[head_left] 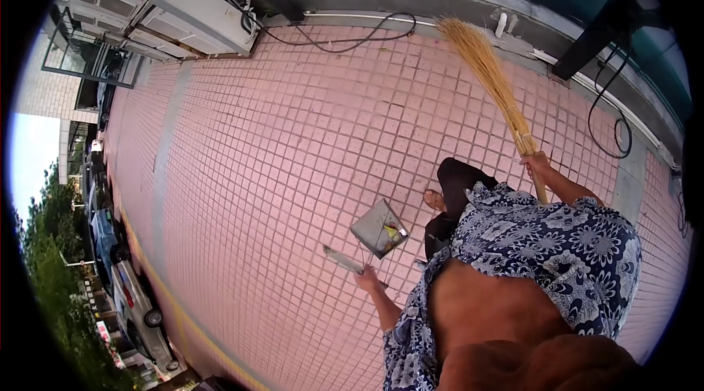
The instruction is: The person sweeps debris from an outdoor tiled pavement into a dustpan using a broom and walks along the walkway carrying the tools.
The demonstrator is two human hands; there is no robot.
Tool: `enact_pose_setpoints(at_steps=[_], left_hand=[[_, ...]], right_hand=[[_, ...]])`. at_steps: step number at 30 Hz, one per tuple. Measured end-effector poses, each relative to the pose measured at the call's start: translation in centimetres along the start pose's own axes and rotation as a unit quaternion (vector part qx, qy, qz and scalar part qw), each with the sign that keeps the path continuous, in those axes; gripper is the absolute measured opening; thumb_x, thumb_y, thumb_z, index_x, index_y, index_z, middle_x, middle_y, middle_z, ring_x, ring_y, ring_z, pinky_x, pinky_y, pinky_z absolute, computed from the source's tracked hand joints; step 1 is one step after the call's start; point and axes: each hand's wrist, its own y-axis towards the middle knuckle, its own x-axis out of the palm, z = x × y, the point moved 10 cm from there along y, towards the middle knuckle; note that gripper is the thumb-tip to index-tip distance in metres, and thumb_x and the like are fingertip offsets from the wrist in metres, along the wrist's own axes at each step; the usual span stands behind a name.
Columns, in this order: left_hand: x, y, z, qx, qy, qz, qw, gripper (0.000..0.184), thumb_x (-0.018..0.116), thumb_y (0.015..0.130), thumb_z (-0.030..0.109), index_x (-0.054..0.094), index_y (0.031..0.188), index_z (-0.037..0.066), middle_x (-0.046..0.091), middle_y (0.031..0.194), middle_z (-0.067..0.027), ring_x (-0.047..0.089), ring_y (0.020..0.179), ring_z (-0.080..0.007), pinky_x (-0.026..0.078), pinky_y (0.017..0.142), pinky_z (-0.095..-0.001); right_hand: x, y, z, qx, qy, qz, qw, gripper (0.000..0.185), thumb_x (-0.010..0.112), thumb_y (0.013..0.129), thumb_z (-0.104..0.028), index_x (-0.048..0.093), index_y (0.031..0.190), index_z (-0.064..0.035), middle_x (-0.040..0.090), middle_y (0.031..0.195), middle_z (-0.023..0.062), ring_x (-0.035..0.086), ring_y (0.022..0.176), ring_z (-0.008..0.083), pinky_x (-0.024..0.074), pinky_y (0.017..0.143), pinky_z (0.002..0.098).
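Observation:
My right hand (537, 163) is closed round the lower binding of a straw broom (493, 79), whose bristles fan out toward the wall. In my left hand (369, 279) is a flat grey handle (342, 259), with the fingers wrapped round it. Thin wire-like lines run between this handle and a grey metal dustpan (375, 224); how they join is too small to make out. Inside the dustpan lie small bits of litter (394, 232), some yellow and white. The dustpan is near my bare foot (434, 199), over the pink tiles.
Pink tiled paving (293, 141) spreads around me. Along the wall lie a black hose (352, 40) and a coiled cable (623, 138), near dark posts (598, 31). White outdoor units (198, 13) stand at the upper left. Parked cars (136, 310) line the left side.

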Motion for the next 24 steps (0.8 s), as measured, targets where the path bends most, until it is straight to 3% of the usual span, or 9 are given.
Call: enact_pose_setpoints(at_steps=[5, 9, 15, 18, 19, 20, 24], left_hand=[[3.5, 7.1, 5.9, 0.012, 0.043, -0.009, 0.999, 0.016, 0.064, 0.084, 0.004, 0.056, 0.093, -0.006, 0.063, 0.076, -0.0109, 0.058, 0.062, -0.0184, 0.049, 0.056, -0.0316], [4.8, 11.4, 12.0, 0.071, 0.069, 0.023, 0.995, 0.018, 0.065, 0.083, 0.006, 0.053, 0.085, -0.007, 0.056, 0.070, -0.0094, 0.050, 0.059, -0.0171, 0.044, 0.052, -0.0330], [7.4, 17.4, 22.0, 0.063, 0.131, 0.032, 0.989, 0.022, 0.067, 0.084, 0.009, 0.049, 0.083, -0.004, 0.055, 0.065, -0.0079, 0.050, 0.054, -0.0150, 0.040, 0.045, -0.0300], [9.2, 20.8, 26.3, 0.030, 0.099, 0.012, 0.995, 0.022, 0.067, 0.084, 0.007, 0.047, 0.081, -0.001, 0.054, 0.064, -0.0070, 0.048, 0.051, -0.0124, 0.037, 0.042, -0.0279], [9.8, 21.2, 27.8, -0.007, 0.097, 0.003, 0.995, 0.020, 0.066, 0.083, 0.004, 0.046, 0.080, 0.001, 0.054, 0.063, -0.0060, 0.046, 0.049, -0.0105, 0.035, 0.041, -0.0260], [14.5, 16.6, 27.5, -0.029, 0.119, 0.028, 0.992, 0.020, 0.066, 0.083, 0.004, 0.046, 0.080, 0.001, 0.054, 0.063, -0.0061, 0.046, 0.049, -0.0104, 0.035, 0.041, -0.0261], [13.4, 25.9, 33.3, -0.030, 0.175, 0.023, 0.984, 0.020, 0.066, 0.082, 0.004, 0.046, 0.081, 0.001, 0.055, 0.063, -0.0067, 0.048, 0.049, -0.0110, 0.037, 0.041, -0.0266]], right_hand=[[3.9, 5.0, -6.4, 0.022, -0.010, 0.019, 1.000, 0.020, 0.073, 0.072, -0.007, 0.054, 0.066, -0.0060, 0.048, 0.054, 0.0033, 0.047, 0.041, 0.0164, 0.0370, 0.036, 0.0337], [7.1, 10.2, -12.0, 0.017, 0.001, 0.034, 0.999, 0.022, 0.075, 0.070, -0.007, 0.053, 0.066, -0.0067, 0.048, 0.053, 0.0047, 0.047, 0.038, 0.0178, 0.0371, 0.035, 0.0350], [14.3, 19.5, -21.2, 0.030, 0.004, 0.034, 0.999, 0.021, 0.073, 0.069, -0.001, 0.053, 0.063, -0.0038, 0.049, 0.053, 0.0050, 0.047, 0.038, 0.0166, 0.0369, 0.034, 0.0348], [19.3, 24.2, -26.0, 0.056, 0.010, 0.044, 0.997, 0.021, 0.073, 0.069, -0.001, 0.053, 0.063, -0.0034, 0.049, 0.052, 0.0055, 0.047, 0.038, 0.0164, 0.0370, 0.034, 0.0349], [20.9, 25.4, -27.6, 0.056, 0.027, 0.042, 0.997, 0.020, 0.072, 0.070, 0.000, 0.053, 0.063, -0.0033, 0.048, 0.051, 0.0060, 0.047, 0.038, 0.0168, 0.0369, 0.034, 0.0351], [18.6, 31.6, -29.2, 0.079, 0.000, 0.021, 0.997, 0.020, 0.071, 0.070, 0.000, 0.053, 0.063, -0.0032, 0.048, 0.051, 0.0062, 0.047, 0.038, 0.0170, 0.0369, 0.034, 0.0352], [28.7, 32.1, -30.5, 0.104, -0.026, 0.002, 0.994, 0.016, 0.067, 0.070, 0.002, 0.053, 0.063, -0.0020, 0.048, 0.049, 0.0077, 0.046, 0.034, 0.0182, 0.0359, 0.032, 0.0356]])
